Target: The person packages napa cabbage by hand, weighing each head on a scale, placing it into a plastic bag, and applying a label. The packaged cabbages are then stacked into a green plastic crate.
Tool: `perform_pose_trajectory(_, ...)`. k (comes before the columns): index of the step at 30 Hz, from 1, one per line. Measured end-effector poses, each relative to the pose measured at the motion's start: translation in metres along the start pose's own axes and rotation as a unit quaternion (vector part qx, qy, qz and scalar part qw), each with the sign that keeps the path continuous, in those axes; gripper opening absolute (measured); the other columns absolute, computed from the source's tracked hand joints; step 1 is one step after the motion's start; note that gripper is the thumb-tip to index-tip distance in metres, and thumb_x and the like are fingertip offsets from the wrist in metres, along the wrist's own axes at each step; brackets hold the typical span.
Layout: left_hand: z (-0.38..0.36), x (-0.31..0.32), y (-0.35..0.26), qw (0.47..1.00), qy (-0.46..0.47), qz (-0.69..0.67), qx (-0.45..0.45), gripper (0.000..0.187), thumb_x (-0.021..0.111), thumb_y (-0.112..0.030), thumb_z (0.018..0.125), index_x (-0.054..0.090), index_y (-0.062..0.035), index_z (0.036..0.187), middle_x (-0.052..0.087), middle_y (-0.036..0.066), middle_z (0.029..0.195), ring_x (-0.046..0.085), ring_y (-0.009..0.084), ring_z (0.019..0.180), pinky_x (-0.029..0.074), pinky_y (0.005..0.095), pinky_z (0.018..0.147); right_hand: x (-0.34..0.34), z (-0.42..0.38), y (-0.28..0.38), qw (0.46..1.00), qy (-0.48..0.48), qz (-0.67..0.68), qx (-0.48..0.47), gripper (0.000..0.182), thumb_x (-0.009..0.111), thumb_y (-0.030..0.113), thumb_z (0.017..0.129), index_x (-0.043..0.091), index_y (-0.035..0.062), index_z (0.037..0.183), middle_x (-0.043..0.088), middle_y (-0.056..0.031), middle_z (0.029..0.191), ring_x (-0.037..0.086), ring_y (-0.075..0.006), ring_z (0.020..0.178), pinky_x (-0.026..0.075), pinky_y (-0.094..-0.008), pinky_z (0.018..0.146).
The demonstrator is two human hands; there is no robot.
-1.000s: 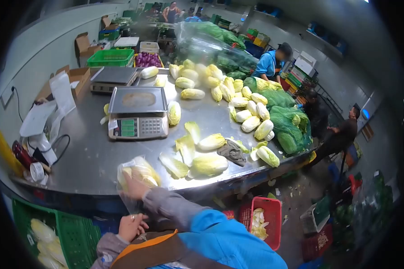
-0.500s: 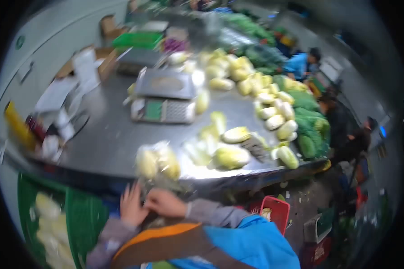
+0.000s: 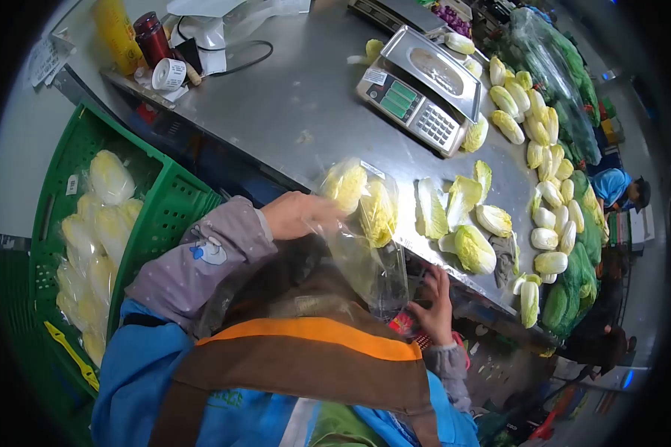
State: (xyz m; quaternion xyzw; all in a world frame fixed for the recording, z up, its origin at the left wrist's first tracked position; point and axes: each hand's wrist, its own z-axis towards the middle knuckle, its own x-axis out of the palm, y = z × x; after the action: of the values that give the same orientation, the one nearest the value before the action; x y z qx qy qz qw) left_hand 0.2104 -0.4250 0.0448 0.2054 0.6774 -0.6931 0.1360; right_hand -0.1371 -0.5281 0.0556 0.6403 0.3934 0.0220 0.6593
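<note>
1. The bagged cabbage (image 3: 361, 201), pale yellow-green leaves inside a clear plastic bag (image 3: 365, 257), lies at the near edge of the steel table (image 3: 276, 112), with the bag's loose end hanging off the edge toward the person.
2. The left hand (image 3: 294, 214) reaches in from the left in a grey sleeve, its fingers closed on the plastic beside the cabbage.
3. The right hand (image 3: 432, 298) sits lower, at the bag's hanging end, fingers spread and touching the plastic; whether it grips cannot be told.
4. Right of the bag lie loose cabbage leaves (image 3: 443, 208) and a trimmed cabbage head (image 3: 473, 249).
5. Farther back stands a weighing scale (image 3: 421, 93) with a green display; its writing is too small to read.
6. At the left, below the table, a green crate (image 3: 156, 216) holds more bagged cabbages; one white label there is unreadable.
7. A roll of tape (image 3: 168, 73) and a dark red bottle (image 3: 150, 37) stand at the far left.
</note>
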Motion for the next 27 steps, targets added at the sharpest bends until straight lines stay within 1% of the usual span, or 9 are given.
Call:
perform_pose_trajectory(5,0.012,0.003,0.004,0.998,-0.044,-0.039,0.012,0.028,0.05,-0.024,0.089,0.067,-0.0021,0.091,0.064,0.014,0.1,0.061,0.0248,0.096,0.048,0.0306,0.082,0.058,0.078,0.034,0.96,0.066,-0.075,-0.262,0.023,0.068,0.013,0.075,0.057,0.0001,0.09,0.062,-0.0138,0.097,0.061,-0.0199,0.087,0.048,-0.0278,0.07)
perform_pose_trajectory(9,0.042,0.042,0.034,0.832,-0.248,-0.372,-0.328,0.056,0.049,-0.043,0.088,0.058,0.0036,0.058,0.06,0.014,0.056,0.06,0.0198,0.044,0.045,0.0301,0.04,0.069,0.155,-0.005,0.941,0.032,0.226,0.25,0.047,0.048,0.038,0.089,0.046,0.0065,0.054,0.04,-0.0021,0.041,0.038,-0.0135,0.032,0.029,-0.0264,0.034)
perform_pose_trajectory(11,0.056,0.046,0.036,0.842,-0.242,-0.22,-0.43,0.051,0.051,-0.041,0.087,0.06,0.0014,0.06,0.06,0.015,0.056,0.058,0.0188,0.04,0.044,0.0309,0.038,0.068,0.176,-0.038,0.977,0.076,0.015,0.2,0.041,0.053,0.034,0.087,0.054,0.0023,0.061,0.045,-0.0047,0.044,0.04,-0.0166,0.033,0.034,-0.0278,0.038)
perform_pose_trajectory(13,0.061,0.041,0.024,0.9,-0.258,-0.098,-0.338,0.045,0.05,-0.042,0.087,0.064,-0.0008,0.073,0.062,0.016,0.064,0.061,0.0247,0.05,0.049,0.0349,0.049,0.058,0.186,-0.066,0.844,-0.052,-0.372,-0.382,0.02,0.057,0.021,0.083,0.062,0.001,0.083,0.059,-0.0101,0.071,0.053,-0.0219,0.048,0.043,-0.0296,0.048)
perform_pose_trajectory(14,0.061,0.037,0.017,0.899,-0.327,-0.032,-0.29,0.043,0.048,-0.043,0.086,0.063,-0.0033,0.088,0.063,0.018,0.077,0.063,0.0308,0.073,0.049,0.039,0.067,0.053,0.187,-0.039,0.982,0.082,-0.171,0.021,0.035,0.056,0.007,0.075,0.057,0.0051,0.11,0.056,-0.0131,0.11,0.059,-0.0287,0.081,0.048,-0.0354,0.063)
perform_pose_trajectory(17,0.076,0.01,0.016,0.943,-0.163,0.018,-0.291,0.04,0.042,-0.034,0.088,0.048,-0.0104,0.12,0.054,0.017,0.114,0.054,0.0329,0.101,0.041,0.0411,0.087,0.065,0.189,-0.03,0.953,0.134,-0.203,-0.18,0.047,0.032,-0.002,0.084,0.035,-0.002,0.131,0.037,-0.0201,0.132,0.035,-0.0305,0.124,0.024,-0.0365,0.106)
perform_pose_trajectory(18,0.074,0.05,0.064,0.897,-0.236,0.365,-0.077,0.044,0.04,-0.022,0.087,0.039,-0.0237,0.131,0.045,0.013,0.129,0.043,0.0286,0.118,0.032,0.0453,0.098,0.065,0.19,-0.035,0.917,0.104,-0.277,-0.269,0.045,0.033,-0.002,0.083,0.039,-0.0008,0.128,0.042,-0.0205,0.128,0.038,-0.034,0.121,0.031,-0.0396,0.101)
perform_pose_trajectory(20,0.085,0.055,0.091,0.93,-0.22,0.273,-0.112,0.052,0.044,-0.016,0.084,0.034,-0.0289,0.133,0.034,0.008,0.138,0.024,0.0276,0.132,0.015,0.05,0.108,0.065,0.203,-0.044,0.863,0.105,-0.348,-0.351,0.041,0.035,0.002,0.086,0.04,-0.0021,0.127,0.041,-0.0221,0.128,0.037,-0.0339,0.122,0.029,-0.0402,0.103)
perform_pose_trajectory(27,0.096,0.005,0.062,0.942,-0.231,0.04,-0.24,0.083,0.076,-0.04,0.06,0.04,-0.011,0.129,0.041,0.013,0.133,0.034,0.0311,0.126,0.026,0.0475,0.103,0.04,0.286,-0.034,0.897,0.426,0.113,0.038,0.052,0.041,0.033,0.093,0.032,-0.0035,0.13,0.043,-0.017,0.127,0.043,-0.0268,0.116,0.032,-0.0362,0.099)
